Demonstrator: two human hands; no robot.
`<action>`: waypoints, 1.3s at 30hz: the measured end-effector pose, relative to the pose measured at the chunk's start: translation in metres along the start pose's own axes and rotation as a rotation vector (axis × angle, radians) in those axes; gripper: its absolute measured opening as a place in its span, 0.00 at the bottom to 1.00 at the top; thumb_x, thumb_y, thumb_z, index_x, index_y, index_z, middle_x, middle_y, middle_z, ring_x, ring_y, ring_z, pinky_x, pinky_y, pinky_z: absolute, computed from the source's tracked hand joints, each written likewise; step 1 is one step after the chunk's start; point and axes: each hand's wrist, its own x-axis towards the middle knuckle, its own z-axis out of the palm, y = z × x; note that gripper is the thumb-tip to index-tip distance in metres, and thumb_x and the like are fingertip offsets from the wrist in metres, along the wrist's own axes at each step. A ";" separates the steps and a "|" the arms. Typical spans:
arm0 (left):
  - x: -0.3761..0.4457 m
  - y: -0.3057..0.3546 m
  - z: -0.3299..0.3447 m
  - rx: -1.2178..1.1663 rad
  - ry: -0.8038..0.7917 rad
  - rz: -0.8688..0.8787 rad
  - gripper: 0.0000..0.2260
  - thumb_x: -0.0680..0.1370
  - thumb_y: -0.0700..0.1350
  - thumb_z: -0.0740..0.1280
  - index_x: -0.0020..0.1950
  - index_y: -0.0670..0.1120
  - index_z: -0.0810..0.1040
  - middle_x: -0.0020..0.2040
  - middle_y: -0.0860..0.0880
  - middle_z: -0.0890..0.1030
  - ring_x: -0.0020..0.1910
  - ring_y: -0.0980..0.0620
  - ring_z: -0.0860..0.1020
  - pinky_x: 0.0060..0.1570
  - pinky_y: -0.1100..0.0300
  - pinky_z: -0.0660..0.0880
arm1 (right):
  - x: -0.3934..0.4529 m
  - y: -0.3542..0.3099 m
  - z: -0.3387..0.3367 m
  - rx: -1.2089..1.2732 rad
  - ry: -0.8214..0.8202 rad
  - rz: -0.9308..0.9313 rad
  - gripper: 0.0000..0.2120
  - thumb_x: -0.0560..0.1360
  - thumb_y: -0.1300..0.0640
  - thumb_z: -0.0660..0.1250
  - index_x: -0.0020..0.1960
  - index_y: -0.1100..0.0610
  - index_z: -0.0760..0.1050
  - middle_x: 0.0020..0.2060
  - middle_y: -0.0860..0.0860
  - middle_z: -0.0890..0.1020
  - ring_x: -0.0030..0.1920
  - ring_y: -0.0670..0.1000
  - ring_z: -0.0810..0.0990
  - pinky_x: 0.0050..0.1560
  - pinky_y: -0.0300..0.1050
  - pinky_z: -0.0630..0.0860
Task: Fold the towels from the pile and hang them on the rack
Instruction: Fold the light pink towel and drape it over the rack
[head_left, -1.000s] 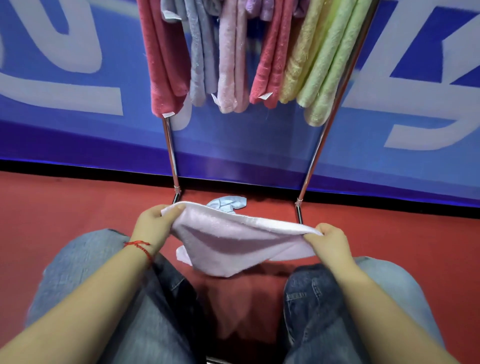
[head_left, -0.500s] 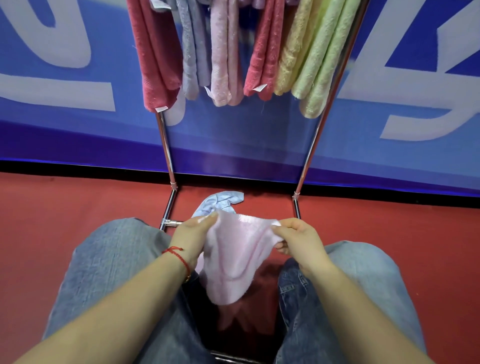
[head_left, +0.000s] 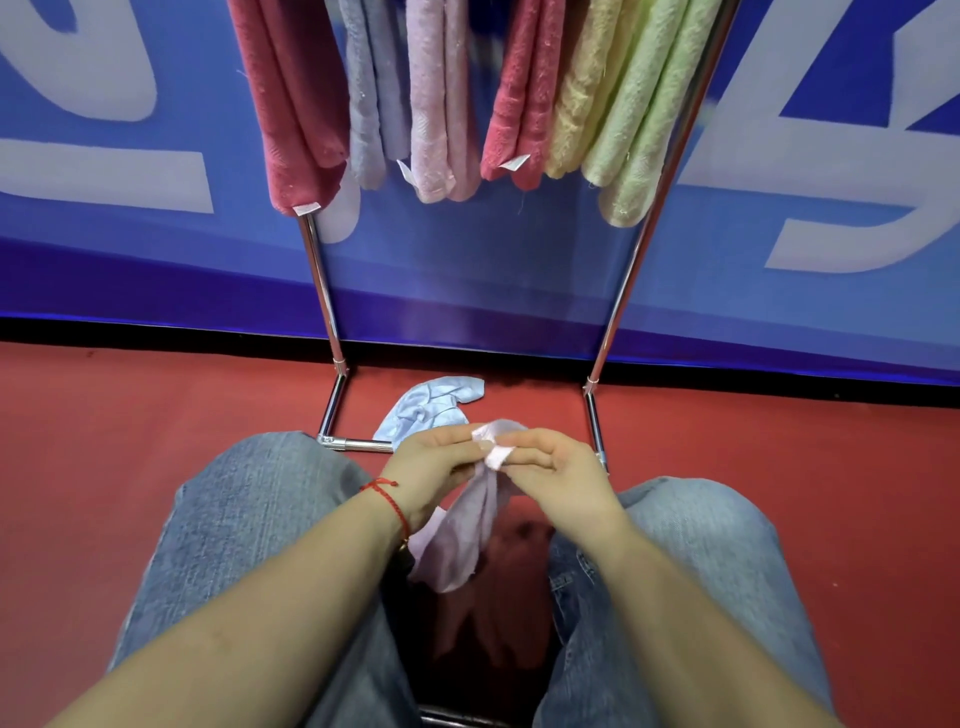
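— Where's the pink towel right now?

— In front of the person's lap, between the knees. Both hands have it by the top. The left hand and the right hand meet there, fingertips almost touching, each pinching a bit of pink edge.

— So both grips are closed on cloth?

— Yes, each grip is grasping the towel with thumb and fingers. The rest of the towel hangs down from the pinch in a narrow drape, bunched lengthwise, its lower end dangling over the dark gap between the jeans.

— And the rack?

— The rack stands just ahead on the red floor, chrome legs splayed, against a blue banner with big white shapes. Its base bar runs right beside the left hand.

— Anything on it?

— Plenty. From the left: a dark red towel, a grey-blue one, a pale pink one, another red one, a yellow one, then green ones against the right leg. All are folded over and hanging; white tags show on a few bottom edges.

— What about the pile?

— I see one crumpled light blue towel on the floor inside the rack's base, just beyond the hands. There's also something reddish lying low between the legs, under the pink towel, but it's in shadow and I can't tell what it is.

— Anything on the wrists?

— A red string round the left one.
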 end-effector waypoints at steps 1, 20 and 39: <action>0.001 0.001 -0.002 0.006 -0.024 -0.010 0.08 0.75 0.31 0.63 0.48 0.38 0.80 0.39 0.46 0.84 0.40 0.54 0.82 0.48 0.65 0.78 | 0.000 0.001 0.000 -0.025 -0.005 -0.019 0.10 0.72 0.68 0.68 0.43 0.53 0.79 0.32 0.48 0.82 0.37 0.45 0.79 0.45 0.41 0.76; -0.008 0.007 -0.006 0.362 -0.171 0.117 0.06 0.75 0.36 0.67 0.50 0.43 0.82 0.47 0.44 0.84 0.48 0.52 0.80 0.58 0.55 0.75 | 0.007 0.006 -0.007 -0.142 0.014 -0.177 0.18 0.70 0.68 0.69 0.55 0.51 0.72 0.59 0.41 0.72 0.63 0.40 0.69 0.64 0.32 0.64; -0.016 0.022 -0.049 0.304 0.154 0.270 0.06 0.76 0.38 0.66 0.46 0.46 0.83 0.44 0.50 0.84 0.47 0.51 0.79 0.56 0.57 0.75 | 0.017 0.028 -0.014 -0.630 0.092 0.019 0.08 0.79 0.56 0.59 0.54 0.57 0.73 0.44 0.49 0.76 0.47 0.52 0.74 0.43 0.41 0.65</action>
